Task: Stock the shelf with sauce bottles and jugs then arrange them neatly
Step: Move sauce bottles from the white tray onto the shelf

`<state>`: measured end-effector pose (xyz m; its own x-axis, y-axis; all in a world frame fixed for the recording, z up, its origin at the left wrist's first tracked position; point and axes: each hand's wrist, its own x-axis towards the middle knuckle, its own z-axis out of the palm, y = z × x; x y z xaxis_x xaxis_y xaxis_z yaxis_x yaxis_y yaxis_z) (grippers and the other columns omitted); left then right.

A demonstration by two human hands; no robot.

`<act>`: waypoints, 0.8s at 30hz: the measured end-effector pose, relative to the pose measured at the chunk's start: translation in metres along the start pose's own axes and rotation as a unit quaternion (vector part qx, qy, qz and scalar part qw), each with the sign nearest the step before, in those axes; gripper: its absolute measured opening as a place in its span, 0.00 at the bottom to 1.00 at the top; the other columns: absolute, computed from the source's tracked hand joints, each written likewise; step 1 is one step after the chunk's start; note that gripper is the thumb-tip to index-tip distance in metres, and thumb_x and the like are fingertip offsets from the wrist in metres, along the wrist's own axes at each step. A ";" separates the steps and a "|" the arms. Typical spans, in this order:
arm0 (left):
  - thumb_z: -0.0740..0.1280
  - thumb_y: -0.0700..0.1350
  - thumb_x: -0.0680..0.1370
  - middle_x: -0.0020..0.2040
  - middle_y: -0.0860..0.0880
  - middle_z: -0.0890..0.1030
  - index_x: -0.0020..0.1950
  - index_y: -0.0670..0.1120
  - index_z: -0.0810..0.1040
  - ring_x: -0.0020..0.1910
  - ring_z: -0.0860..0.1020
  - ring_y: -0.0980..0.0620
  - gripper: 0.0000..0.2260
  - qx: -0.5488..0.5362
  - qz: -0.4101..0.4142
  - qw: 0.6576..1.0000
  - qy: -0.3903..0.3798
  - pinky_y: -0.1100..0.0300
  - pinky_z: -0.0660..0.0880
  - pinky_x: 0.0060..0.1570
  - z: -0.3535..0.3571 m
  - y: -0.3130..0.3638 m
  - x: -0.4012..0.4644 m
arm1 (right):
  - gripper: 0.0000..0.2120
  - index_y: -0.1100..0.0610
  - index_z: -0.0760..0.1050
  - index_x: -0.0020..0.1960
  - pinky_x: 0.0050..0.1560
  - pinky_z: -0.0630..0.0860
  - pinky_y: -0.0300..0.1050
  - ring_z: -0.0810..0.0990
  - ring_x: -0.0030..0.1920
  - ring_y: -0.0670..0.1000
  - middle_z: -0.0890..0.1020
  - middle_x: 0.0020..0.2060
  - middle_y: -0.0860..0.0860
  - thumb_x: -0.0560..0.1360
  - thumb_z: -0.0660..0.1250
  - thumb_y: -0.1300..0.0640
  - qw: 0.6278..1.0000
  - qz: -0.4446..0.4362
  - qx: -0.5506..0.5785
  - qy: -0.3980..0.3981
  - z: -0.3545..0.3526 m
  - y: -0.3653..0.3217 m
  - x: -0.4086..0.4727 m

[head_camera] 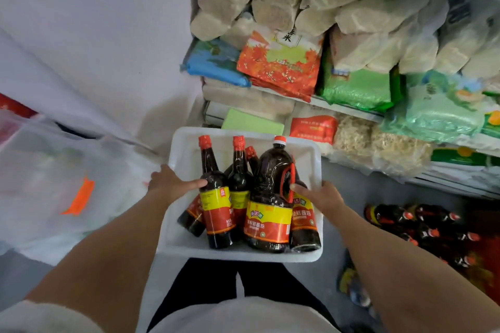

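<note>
I hold a white plastic bin (243,254) in front of my body. In it stand several slim dark sauce bottles (216,197) with red caps and red-yellow labels. A big dark jug (270,197) with a red handle stands beside them, and a second jug (305,224) is behind it on the right. One bottle lies tilted at the bin's left. My left hand (170,182) grips the bin's left rim, thumb touching a bottle. My right hand (322,194) grips the right rim, thumb by the jug's handle.
Shelves (351,109) ahead and to the right are packed with bags of grain and noodles. More dark sauce bottles (422,227) lie low at the right. A large clear plastic bag (54,170) sits on the left, against a white wall.
</note>
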<state>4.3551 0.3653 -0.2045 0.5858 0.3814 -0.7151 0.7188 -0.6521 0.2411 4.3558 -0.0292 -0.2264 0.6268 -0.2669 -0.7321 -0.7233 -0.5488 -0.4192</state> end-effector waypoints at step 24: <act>0.77 0.71 0.56 0.72 0.38 0.66 0.76 0.41 0.59 0.70 0.68 0.37 0.59 0.069 0.011 0.997 -0.034 0.43 0.73 0.63 -0.019 0.143 0.226 | 0.64 0.58 0.65 0.75 0.61 0.77 0.57 0.78 0.62 0.59 0.77 0.64 0.57 0.49 0.74 0.22 0.997 0.077 0.011 0.016 0.020 -0.113 0.183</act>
<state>4.5973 0.3703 -0.3192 0.5705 0.3247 -0.7544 0.6450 -0.7457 0.1668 4.5462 0.0000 -0.3240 0.5162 -0.3717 -0.7716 -0.8176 -0.4823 -0.3145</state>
